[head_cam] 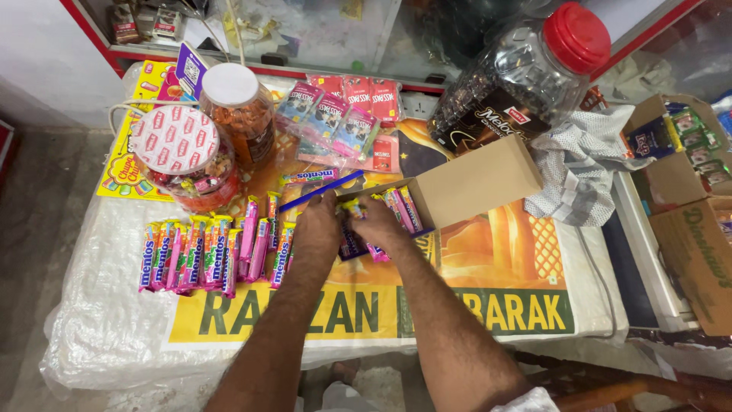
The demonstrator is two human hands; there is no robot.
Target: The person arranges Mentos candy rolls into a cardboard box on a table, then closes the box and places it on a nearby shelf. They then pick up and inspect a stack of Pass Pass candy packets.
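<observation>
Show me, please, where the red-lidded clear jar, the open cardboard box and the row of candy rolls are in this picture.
Red-lidded clear jar (526, 76): head view, on its clear body.
Open cardboard box (476, 181): head view, on its plain brown side.
Row of candy rolls (194, 255): head view, on a roll mid-row.

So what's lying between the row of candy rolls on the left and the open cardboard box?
In the head view, both hands: left hand, right hand, holding candy rolls.

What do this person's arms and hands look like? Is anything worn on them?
Both the left hand and the right hand are bare: no gloves, and no rings, watch or bracelet that I can see. Both forearms are bare and hairy up to the bottom edge of the picture. A bit of white cloth shows by the right elbow, possibly a sleeve.
</observation>
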